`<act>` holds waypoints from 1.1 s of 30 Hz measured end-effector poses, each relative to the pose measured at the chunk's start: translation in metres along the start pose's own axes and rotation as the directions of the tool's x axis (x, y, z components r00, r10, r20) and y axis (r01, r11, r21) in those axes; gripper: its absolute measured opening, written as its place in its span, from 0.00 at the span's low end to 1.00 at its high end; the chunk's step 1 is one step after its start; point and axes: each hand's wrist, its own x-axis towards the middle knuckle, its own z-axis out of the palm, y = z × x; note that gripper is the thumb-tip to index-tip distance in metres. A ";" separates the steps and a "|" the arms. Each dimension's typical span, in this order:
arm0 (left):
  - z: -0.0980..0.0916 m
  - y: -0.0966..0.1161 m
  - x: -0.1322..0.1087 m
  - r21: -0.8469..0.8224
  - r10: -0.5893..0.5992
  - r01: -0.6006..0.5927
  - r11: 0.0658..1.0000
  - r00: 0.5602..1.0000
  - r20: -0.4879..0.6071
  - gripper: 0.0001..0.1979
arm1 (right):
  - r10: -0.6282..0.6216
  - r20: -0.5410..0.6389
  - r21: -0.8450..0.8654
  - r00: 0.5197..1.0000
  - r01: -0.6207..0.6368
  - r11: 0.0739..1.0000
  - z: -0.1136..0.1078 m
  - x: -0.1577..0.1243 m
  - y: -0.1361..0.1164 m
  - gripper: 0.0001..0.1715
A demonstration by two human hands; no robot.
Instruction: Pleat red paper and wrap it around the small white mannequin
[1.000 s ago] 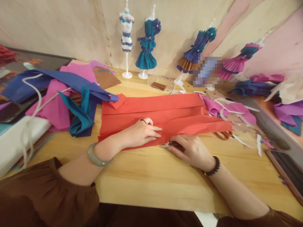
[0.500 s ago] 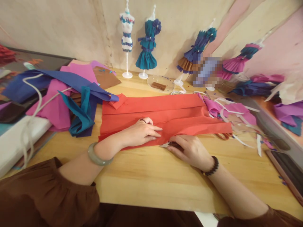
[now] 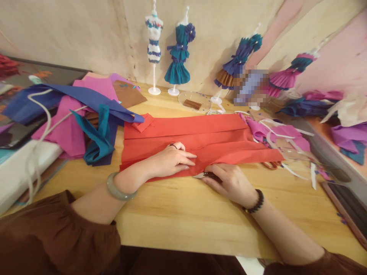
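A folded red cloth (image 3: 200,139) lies across the middle of the wooden table (image 3: 183,221). My left hand (image 3: 169,160) rests flat on the cloth's near edge, fingers stretched out and pointing right. My right hand (image 3: 229,181) is closed around a small pair of scissors (image 3: 205,175) at the cloth's near edge, with the blade tip pointing left toward my left fingers. A pale green bangle is on my left wrist, a dark bead bracelet on my right.
Blue, teal and magenta cloth (image 3: 86,114) is piled at the left. Several small mannequins in paper dresses (image 3: 177,49) stand along the back wall. Pink scraps and white strips (image 3: 275,133) lie at the right, orange-handled scissors (image 3: 269,165) beside them. A dark tablet (image 3: 346,206) lies at the right edge.
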 end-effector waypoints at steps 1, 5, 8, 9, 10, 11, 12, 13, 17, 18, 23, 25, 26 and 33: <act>0.000 0.000 0.000 -0.002 -0.003 0.003 1.000 1.000 0.002 0.14 | 0.001 0.001 -0.001 1.000 -0.001 1.000 0.000 0.000 0.000 0.17; -0.001 0.001 0.000 -0.001 -0.016 0.016 1.000 1.000 0.019 0.14 | 0.007 0.017 -0.006 1.000 -0.007 1.000 0.001 0.000 0.000 0.18; -0.001 0.001 0.000 -0.005 -0.019 0.019 1.000 0.999 0.026 0.14 | 0.012 0.019 -0.004 1.000 -0.012 1.000 0.003 -0.001 0.000 0.17; -0.001 0.001 0.000 -0.007 -0.019 0.019 1.000 0.999 0.026 0.14 | 0.010 0.017 -0.001 1.000 -0.010 1.000 0.003 -0.001 0.000 0.17; -0.001 0.000 0.000 -0.009 -0.018 0.018 1.000 1.000 0.024 0.14 | 0.007 0.013 0.001 1.000 -0.007 1.000 0.003 -0.001 0.000 0.16; -0.001 0.000 0.000 -0.011 -0.017 0.017 1.000 1.000 0.021 0.14 | 0.002 0.006 0.002 1.000 -0.002 1.000 0.002 -0.001 0.000 0.16; 0.000 -0.001 0.001 -0.013 -0.016 0.016 1.000 1.000 0.018 0.14 | -0.003 0.000 0.003 1.000 0.003 1.000 0.002 -0.001 0.000 0.16; 0.000 -0.001 0.001 -0.015 -0.015 0.015 1.000 1.000 0.015 0.14 | -0.006 -0.002 0.002 1.000 0.006 1.000 0.002 -0.001 0.000 0.16; -0.001 -0.002 0.001 -0.021 -0.024 0.024 0.999 1.000 0.019 0.14 | -0.008 0.003 -0.005 1.000 0.008 1.000 0.001 -0.001 0.000 0.17; -0.001 -0.001 0.001 -0.022 -0.027 0.027 0.999 0.999 0.021 0.14 | -0.009 0.004 -0.005 1.000 0.009 1.000 0.002 -0.001 0.000 0.17; -0.003 0.000 0.001 -0.025 -0.034 0.034 0.999 0.999 0.023 0.14 | -0.019 -0.015 -0.001 1.000 0.019 1.000 0.003 -0.001 0.001 0.17; -0.003 0.001 0.001 -0.024 -0.036 0.037 0.999 0.999 0.028 0.14 | -0.026 -0.021 -0.003 0.999 0.026 1.000 0.003 -0.001 0.000 0.16; -0.003 0.001 0.001 -0.024 -0.037 0.037 0.999 0.999 0.030 0.14 | -0.029 -0.021 -0.004 0.999 0.029 1.000 0.002 -0.001 0.000 0.16; 0.000 0.001 0.000 0.009 -0.020 0.020 1.000 1.000 -0.008 0.13 | -0.008 -0.056 0.106 0.998 0.014 0.994 -0.012 -0.011 0.006 0.16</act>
